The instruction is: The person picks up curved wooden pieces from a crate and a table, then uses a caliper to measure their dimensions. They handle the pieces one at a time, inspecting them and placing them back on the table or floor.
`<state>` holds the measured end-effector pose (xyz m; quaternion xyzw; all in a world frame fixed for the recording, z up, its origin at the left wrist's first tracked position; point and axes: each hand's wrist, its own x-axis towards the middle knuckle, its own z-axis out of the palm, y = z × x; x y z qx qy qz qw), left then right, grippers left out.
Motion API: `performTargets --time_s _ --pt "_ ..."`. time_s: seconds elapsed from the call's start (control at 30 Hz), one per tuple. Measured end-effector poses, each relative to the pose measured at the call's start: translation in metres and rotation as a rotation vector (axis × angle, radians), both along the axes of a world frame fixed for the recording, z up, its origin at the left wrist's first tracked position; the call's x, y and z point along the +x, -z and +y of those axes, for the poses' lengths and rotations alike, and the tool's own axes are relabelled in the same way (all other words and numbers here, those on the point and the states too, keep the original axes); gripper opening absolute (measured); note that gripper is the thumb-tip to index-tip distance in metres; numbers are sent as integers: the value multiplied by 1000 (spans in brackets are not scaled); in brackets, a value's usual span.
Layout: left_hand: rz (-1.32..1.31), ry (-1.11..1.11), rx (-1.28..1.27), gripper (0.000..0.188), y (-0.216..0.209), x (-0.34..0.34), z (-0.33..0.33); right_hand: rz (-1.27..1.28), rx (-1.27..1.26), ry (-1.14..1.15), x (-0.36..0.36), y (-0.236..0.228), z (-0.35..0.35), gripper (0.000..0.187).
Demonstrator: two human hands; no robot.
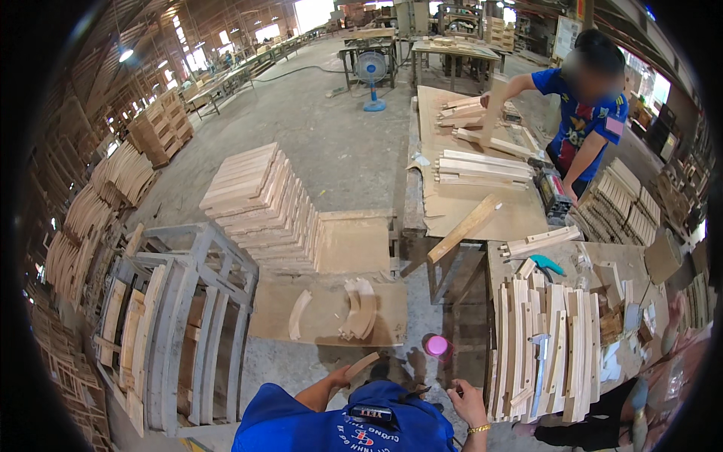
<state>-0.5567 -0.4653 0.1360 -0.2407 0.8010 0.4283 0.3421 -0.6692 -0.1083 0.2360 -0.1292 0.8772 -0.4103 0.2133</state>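
Note:
My left hand [339,377] grips a short curved wooden piece [364,366] at one end, in front of my chest. My right hand [470,403], with a gold bracelet at the wrist, is raised beside my body. Its fingers are bent together at the tips; whatever they pinch is too small to make out. Ahead, on a low board-covered surface [263,313], lie a single curved wooden piece [300,314] and a small group of similar curved pieces [360,309]. A pink round container [436,346] stands just beyond my right hand.
Stacked wooden parts [260,200] rise behind the low surface. A grey metal rack [177,324] with curved slats stands left. On the right bench lie wooden strips [553,339], a caliper [539,369] and a teal-handled tool [547,264]. A co-worker [584,113] handles wood at the far bench.

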Motion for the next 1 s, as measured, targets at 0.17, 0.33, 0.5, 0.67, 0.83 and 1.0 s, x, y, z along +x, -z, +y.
performTargets --time_s 0.17,0.33,0.5,0.67,0.83,1.0 --pt "-40 -39 17 97 6 6 2 -8 10 -4 0 -5 0 33" --pt "57 -20 -67 92 10 11 3 16 2 -8 0 -7 -2 32" --pt "82 -7 -37 84 12 10 4 39 -7 -22 -2 -7 -4 32" --pt "66 -33 -25 83 13 11 2 29 9 -36 -2 -14 -8 32" --pt "103 -51 -12 80 7 13 1 12 1 -23 2 -13 -9 31" --pt "100 -52 -8 77 -7 5 2 17 46 -38 5 -10 -8 29"
